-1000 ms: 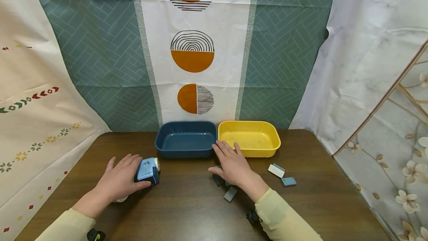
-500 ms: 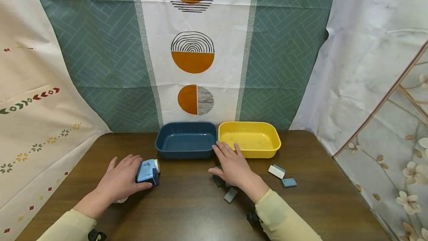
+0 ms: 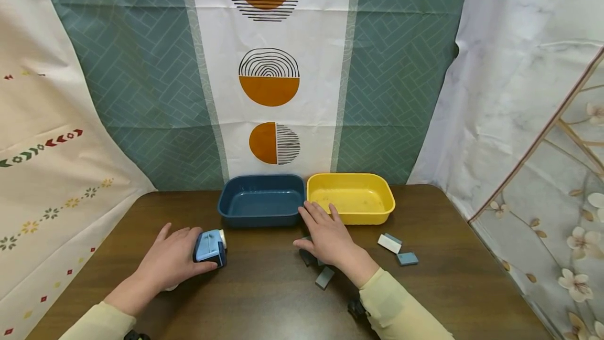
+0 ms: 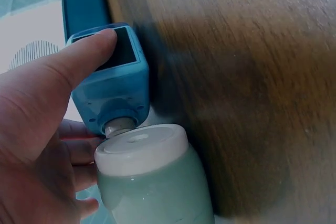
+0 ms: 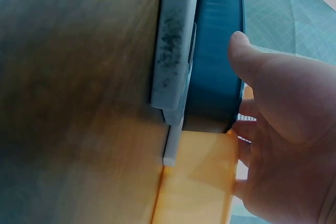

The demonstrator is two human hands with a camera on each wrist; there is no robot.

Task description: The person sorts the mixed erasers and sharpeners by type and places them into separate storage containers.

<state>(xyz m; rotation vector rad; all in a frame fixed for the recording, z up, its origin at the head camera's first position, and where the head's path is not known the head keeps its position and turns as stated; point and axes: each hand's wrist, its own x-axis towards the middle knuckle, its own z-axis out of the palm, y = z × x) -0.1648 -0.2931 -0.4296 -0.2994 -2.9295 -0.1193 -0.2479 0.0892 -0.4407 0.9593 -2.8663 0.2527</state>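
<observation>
My left hand [image 3: 172, 256] grips a small blue boxy device [image 3: 208, 245] with a dark panel and a pale round end. In the left wrist view, the thumb presses on the dark panel [image 4: 123, 51] while the other fingers lie behind. Close below the device is a pale green jar [image 4: 157, 192] with a white lid, mostly hidden by the hand in the head view. My right hand [image 3: 327, 237] is spread over several small grey blocks [image 3: 324, 277], its fingertips overlapping the tray rims. A speckled grey block [image 5: 175, 45] shows beside the thumb in the right wrist view.
A dark blue tray [image 3: 261, 221] and a yellow tray [image 3: 365, 219] sit side by side at the back of the wooden table [image 3: 264, 303]. Right of my right hand lie a white block [image 3: 389, 244] and a blue-grey block [image 3: 407, 258]. Cloth hangs behind and on both sides.
The head view has tilted slightly upward. My left hand and the blue device have shifted a little, with the device turning slightly. My right hand stays in place.
</observation>
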